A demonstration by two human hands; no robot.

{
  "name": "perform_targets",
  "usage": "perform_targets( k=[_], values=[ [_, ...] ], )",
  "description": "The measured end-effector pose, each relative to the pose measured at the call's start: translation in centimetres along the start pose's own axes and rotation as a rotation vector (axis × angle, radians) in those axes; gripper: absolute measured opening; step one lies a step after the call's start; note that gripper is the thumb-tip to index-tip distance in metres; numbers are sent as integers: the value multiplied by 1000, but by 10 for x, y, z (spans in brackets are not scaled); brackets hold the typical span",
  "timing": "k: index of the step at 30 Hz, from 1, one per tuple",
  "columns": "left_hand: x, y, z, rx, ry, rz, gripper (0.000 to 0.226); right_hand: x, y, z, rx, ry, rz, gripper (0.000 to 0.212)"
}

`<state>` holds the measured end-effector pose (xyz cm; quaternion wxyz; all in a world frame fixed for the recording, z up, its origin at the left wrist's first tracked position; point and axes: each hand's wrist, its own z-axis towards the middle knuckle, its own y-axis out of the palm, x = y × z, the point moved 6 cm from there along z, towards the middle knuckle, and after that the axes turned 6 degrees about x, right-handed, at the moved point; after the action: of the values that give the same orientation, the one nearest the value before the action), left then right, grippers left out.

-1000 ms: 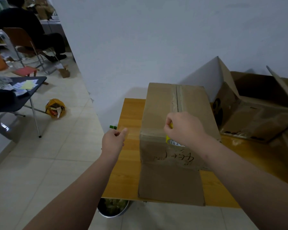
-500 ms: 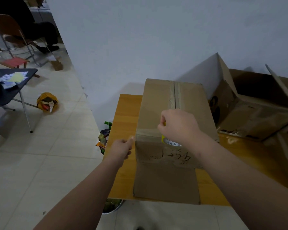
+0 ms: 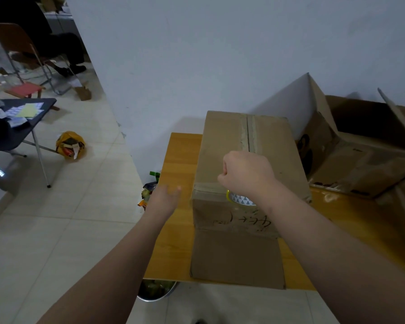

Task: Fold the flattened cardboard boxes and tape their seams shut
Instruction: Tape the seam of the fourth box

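Head | right hand fisted around tape roll atop box | left hand blurred, grip unclear

tape roll mostly under the right hand; left hand blurred (grip unclear)

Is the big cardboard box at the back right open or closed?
Open: the large brown cardboard box has raised flaps, and its dark inside shows.

On the wooden table, one taped cardboard box near its left edge and one open cardboard box toward the far right corner: two in all. One tape roll, one left hand, one right hand. Below the near left corner, one metal bowl; on the floor, one yellow bag.
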<state>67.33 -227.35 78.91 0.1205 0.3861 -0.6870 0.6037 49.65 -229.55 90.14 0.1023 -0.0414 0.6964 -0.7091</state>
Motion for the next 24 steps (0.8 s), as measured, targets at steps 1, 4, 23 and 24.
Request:
perform_targets(
  k=[1,4,23,24],
  values=[
    [6,-4,-4,63,44,-220,53,0,0,0,-3,0,2,21],
    [23,19,-29,-107,-19,-768,54,2,-1,0,-12,12,26,19],
    [23,23,5,-41,880,361,88,6,-2,1,-42,-3,47,20],
    [26,24,8,-33,920,393,91,5,-2,1,-45,-8,41,20]
  ],
)
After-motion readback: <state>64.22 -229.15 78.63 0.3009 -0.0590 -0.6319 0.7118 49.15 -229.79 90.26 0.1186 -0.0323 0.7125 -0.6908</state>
